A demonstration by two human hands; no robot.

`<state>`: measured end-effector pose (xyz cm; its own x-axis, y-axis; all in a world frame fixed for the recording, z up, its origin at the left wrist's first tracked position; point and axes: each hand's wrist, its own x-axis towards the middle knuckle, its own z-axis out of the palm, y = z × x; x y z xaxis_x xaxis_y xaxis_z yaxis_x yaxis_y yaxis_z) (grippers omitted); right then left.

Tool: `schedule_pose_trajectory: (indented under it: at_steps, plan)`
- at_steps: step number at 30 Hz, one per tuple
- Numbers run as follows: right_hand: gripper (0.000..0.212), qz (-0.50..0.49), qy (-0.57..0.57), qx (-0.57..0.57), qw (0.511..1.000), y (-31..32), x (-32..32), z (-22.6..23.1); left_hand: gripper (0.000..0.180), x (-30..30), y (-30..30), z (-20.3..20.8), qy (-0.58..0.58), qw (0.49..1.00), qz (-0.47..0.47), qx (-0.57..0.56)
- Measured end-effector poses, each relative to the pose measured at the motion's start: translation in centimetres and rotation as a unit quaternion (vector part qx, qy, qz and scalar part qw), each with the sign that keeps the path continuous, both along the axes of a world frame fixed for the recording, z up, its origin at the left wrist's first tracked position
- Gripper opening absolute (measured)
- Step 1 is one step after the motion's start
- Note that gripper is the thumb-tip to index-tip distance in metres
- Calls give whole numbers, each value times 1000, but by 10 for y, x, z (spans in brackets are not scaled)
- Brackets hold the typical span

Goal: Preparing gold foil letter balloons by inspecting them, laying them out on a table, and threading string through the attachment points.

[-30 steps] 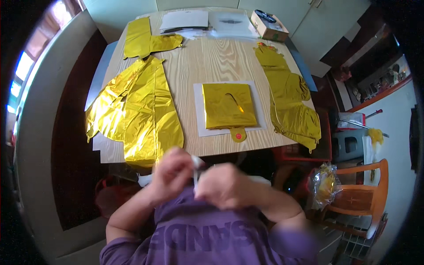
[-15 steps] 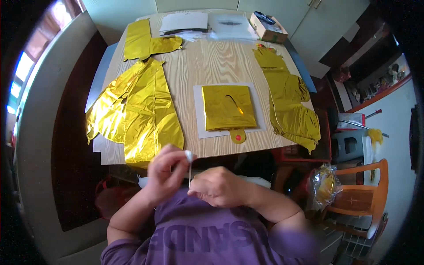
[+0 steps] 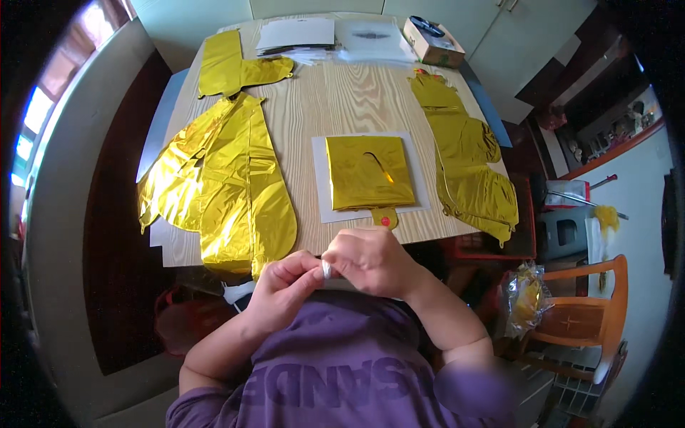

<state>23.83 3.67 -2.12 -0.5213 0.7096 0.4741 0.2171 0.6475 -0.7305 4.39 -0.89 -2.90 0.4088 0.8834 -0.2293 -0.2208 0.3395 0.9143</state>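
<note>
In front of my chest, just off the table's near edge, my two hands meet at a small white bundle (image 3: 327, 269) that looks like wound ribbon or string. The thumb and fingers of my left hand (image 3: 289, 283) pinch it from the left. My right hand (image 3: 372, 262) is closed on its other side, knuckles up, fingertips partly hidden. Just beyond lies a folded gold foil balloon (image 3: 369, 175) on a white sheet (image 3: 322, 207), its tab with a red dot pointing toward me. A large gold foil balloon (image 3: 235, 178) spreads flat at the left, its lower end near my left hand.
Another gold foil balloon (image 3: 474, 157) lies along the table's right side, and a smaller gold piece (image 3: 222, 63) at the far left. At the back are stacked white sheets (image 3: 296, 33), clear plastic bags (image 3: 374, 43) and a box (image 3: 433, 46). A wooden chair (image 3: 581, 321) stands right.
A thin white strand stretched between my hands no longer shows. My right hand has risen up and forward, my left has dropped slightly, and both now come together at the white bundle.
</note>
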Motion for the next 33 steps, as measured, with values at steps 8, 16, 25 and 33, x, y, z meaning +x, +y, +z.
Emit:
schedule_pose_trajectory:
  at_steps: [8,16,25,33]
  plan:
    - [24,61,100,-316,942,-37,-6,-23,14,8,3,-1,-146,981,60,-110]
    - [10,-124,8,-106,987,-30,35,24,13,-4,3,-24,-178,980,-14,-88]
    - [26,54,21,-114,992,-31,26,12,14,0,7,-7,-114,979,-142,-89]
    - [15,25,7,-158,987,-40,43,17,18,10,27,-8,-70,952,-247,-166]
